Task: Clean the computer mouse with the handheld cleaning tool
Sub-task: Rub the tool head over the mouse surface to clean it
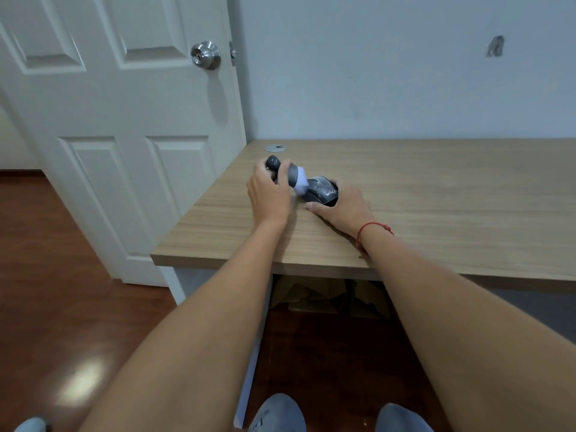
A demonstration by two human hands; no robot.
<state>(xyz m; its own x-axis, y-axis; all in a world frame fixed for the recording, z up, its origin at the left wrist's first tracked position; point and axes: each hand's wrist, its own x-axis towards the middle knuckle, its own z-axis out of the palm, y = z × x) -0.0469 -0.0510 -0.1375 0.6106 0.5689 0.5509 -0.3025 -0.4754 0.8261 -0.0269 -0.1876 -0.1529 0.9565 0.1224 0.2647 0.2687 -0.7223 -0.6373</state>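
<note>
I see the computer mouse lying on the wooden worktop, toward its left end and a little back from the near edge. My right hand rests on the worktop around the mouse's near and right side, fingers curled against its body to steady it; a red string bracelet circles that wrist. My left hand has its fingers closed around the dark grey handheld cleaning tool, which is tilted so its rounded dark end points far and left while its pale brush head touches the left end of the mouse. The mouse's top carries light lettering that I cannot read fully. Farther back on the worktop, near the left corner, sits a round metal cable grommet. A white panelled door with a steel knob stands to the left, above a dark wood floor.
</note>
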